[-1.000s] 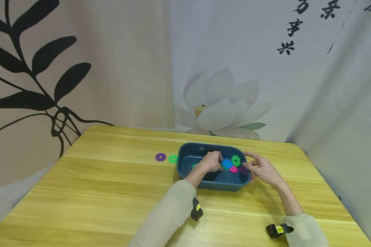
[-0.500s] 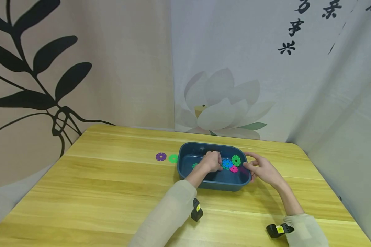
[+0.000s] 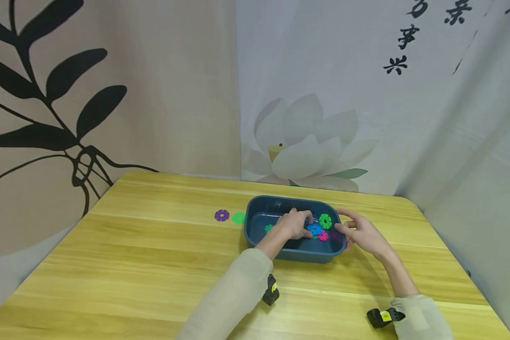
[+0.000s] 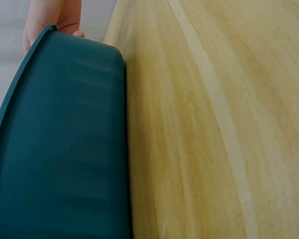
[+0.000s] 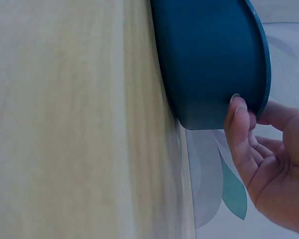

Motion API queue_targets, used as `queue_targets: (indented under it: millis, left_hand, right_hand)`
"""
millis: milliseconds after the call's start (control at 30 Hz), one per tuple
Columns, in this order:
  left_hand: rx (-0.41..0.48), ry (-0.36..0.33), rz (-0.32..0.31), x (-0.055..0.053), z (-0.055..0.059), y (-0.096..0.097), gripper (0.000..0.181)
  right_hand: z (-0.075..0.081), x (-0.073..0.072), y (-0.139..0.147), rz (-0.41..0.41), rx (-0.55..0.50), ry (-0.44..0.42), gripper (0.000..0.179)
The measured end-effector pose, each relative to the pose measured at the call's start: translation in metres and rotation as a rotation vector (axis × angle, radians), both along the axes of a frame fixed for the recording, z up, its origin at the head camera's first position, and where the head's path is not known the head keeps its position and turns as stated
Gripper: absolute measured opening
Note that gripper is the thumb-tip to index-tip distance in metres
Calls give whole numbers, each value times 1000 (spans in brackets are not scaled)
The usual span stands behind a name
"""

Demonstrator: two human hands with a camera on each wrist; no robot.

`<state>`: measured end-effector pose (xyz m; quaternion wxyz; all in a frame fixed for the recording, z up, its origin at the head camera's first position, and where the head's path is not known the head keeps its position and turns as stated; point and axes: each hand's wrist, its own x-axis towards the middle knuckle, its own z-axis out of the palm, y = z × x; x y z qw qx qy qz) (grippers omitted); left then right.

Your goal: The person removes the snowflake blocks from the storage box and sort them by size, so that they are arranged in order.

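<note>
My left hand (image 3: 294,224) is inside a dark blue plastic basin (image 3: 293,256), index finger and thumb spread apart beside a blue flower-shaped disc (image 3: 314,229). Around that disc lie a green notched disc (image 3: 325,221), leaning near the right wall, and a pink one (image 3: 323,235). Another small green disc (image 3: 268,228) shows at the left, partly behind my left wrist. My right hand (image 3: 362,233) grips the right end of the basin, thumb and fingers on either side of the rim; the right wrist view shows fingertips (image 5: 237,102) against the outer wall.
On the wooden table (image 3: 131,264), left of the basin, lie a purple disc (image 3: 222,215) and a light green disc (image 3: 238,217). A printed curtain (image 3: 187,94) hangs behind the table's back edge. Each sleeve carries a black wrist camera (image 3: 271,290).
My left hand's thumb and index finger have spread apart and shifted slightly right. The blue disc has slid a little toward the front. The right hand keeps its grip on the basin.
</note>
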<state>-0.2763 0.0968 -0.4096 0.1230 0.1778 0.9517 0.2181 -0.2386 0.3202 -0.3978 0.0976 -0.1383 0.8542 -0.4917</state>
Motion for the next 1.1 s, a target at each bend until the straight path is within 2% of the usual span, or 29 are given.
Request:
queue_targets:
  millis: [133, 267, 433, 700, 800, 933, 1100]
  left_hand:
    - [-13, 13, -14, -1, 1, -2, 33]
    - [11, 24, -23, -3, 1, -4, 40]
    - [133, 4, 13, -3, 2, -6, 40]
    - [414, -103, 93, -3, 5, -8, 17]
    - [450, -120, 112, -3, 4, -8, 19]
    - [489, -140, 89, -2, 4, -7, 29]
    - [558, -127, 73, -2, 5, -9, 22]
  right_hand:
    - [-1, -1, 1, -1, 2, 1, 62]
    - [-1, 0, 1, -2, 1, 2, 61]
    - [0, 1, 0, -7, 2, 2, 60]
    - [3, 2, -1, -15, 9, 3, 61]
    - [3, 2, -1, -15, 7, 4, 61]
    - [2, 1, 0, -10, 0, 2, 61]
    - [0, 0, 1, -1, -10, -1, 60]
